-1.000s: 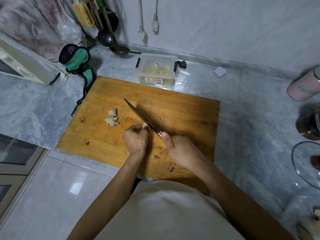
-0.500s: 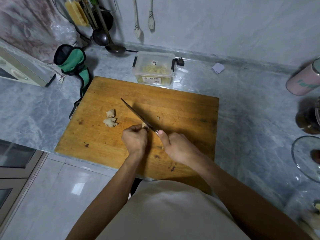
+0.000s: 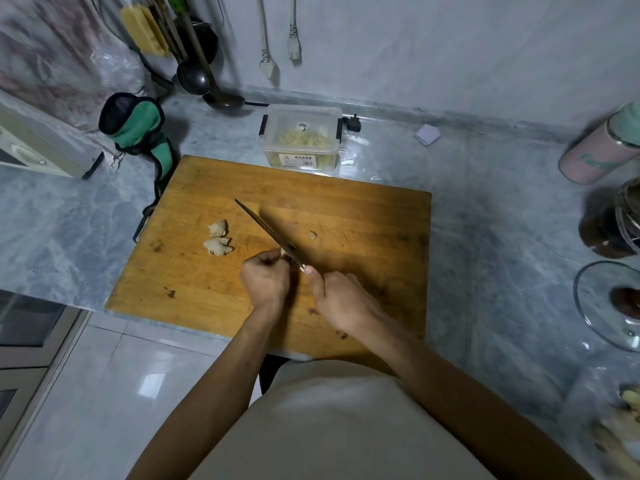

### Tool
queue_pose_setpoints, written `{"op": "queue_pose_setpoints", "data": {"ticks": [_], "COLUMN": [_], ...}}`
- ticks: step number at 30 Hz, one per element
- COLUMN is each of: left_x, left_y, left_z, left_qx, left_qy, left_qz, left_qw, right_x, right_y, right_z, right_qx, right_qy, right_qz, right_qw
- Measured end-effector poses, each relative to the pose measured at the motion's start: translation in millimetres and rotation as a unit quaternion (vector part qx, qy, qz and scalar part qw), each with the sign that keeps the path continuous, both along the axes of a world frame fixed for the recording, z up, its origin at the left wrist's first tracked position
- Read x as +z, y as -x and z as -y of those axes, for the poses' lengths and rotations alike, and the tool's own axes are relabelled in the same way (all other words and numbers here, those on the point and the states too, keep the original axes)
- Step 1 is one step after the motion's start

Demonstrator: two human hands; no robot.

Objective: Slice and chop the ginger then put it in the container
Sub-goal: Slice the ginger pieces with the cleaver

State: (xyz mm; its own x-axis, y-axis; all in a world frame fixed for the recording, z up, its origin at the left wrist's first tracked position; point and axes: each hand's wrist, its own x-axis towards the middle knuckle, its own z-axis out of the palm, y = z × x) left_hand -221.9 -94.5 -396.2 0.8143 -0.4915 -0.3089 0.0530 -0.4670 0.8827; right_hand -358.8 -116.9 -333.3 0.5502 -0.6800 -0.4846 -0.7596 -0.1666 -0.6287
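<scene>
On the wooden cutting board (image 3: 363, 216) my left hand (image 3: 265, 280) pinches a small ginger piece (image 3: 284, 251), mostly hidden by my fingers. My right hand (image 3: 341, 297) grips the handle of a knife (image 3: 266, 230), whose blade lies against that piece and points up-left. Two loose ginger lumps (image 3: 217, 237) lie to the left of the blade. A tiny ginger scrap (image 3: 313, 235) sits to its right. The clear plastic container (image 3: 301, 136), holding chopped ginger, stands just beyond the board's far edge.
A green and black pouch (image 3: 138, 129) lies at the board's back-left corner. Ladles (image 3: 204, 81) hang at the wall. A pink bottle (image 3: 599, 150), a dark jar (image 3: 613, 223) and a glass lid (image 3: 609, 303) stand at the right. More ginger (image 3: 623, 427) lies bottom right.
Both hands stay in place with the blade at the held ginger piece. A small ginger scrap now lies on the board to the right of the blade.
</scene>
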Motion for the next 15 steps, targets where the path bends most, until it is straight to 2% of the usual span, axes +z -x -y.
{"op": "queue_pose_setpoints", "data": {"ticks": [7,10,15], "left_x": [-8.8,-7.9,-11.3], "left_y": [-6.7,-9.0,-15.1], "left_z": [3.3,2.3,-0.1], "left_qx": [0.01,-0.001,-0.014], "left_qy": [-0.005,-0.007,-0.003], "left_qz": [-0.058,-0.051,-0.07], "left_qw": [0.998,0.999,0.997], "right_x": [-3.7,-3.4,3.1], "right_y": [20.6,35.2,40.6], "right_z": [9.9,4.3,-4.6], "right_qx": [-0.08,-0.117,-0.125], "right_qy": [-0.028,-0.012,-0.017], "right_qz": [0.017,0.028,0.024], "right_qw": [0.996,0.993,0.992]}}
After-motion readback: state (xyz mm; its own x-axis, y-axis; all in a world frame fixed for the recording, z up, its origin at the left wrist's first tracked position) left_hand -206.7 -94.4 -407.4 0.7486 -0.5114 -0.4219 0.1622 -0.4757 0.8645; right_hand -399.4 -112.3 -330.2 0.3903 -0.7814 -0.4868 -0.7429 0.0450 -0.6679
